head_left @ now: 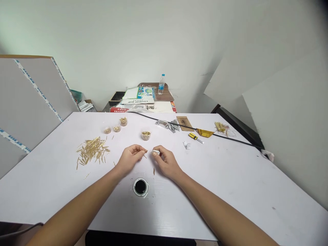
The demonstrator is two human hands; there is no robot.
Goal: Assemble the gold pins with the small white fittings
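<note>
My left hand is closed in a pinch on a thin gold-coloured pin, its tip poking out past the fingers. Facing it across a small gap, my right hand grips a short white and silver piece whose kind I cannot make out. Below the hands stands a small round pot with black contents. One or more thin brown pieces lie under my right hand. Just beyond both hands is a clear cup of small gold parts.
A loose heap of gold pins lies at left, with three small cups nearby, one being the fuller cup. To the right are a yellow screwdriver, a black cable, a brown packet and crumpled paper. A water bottle stands behind the table.
</note>
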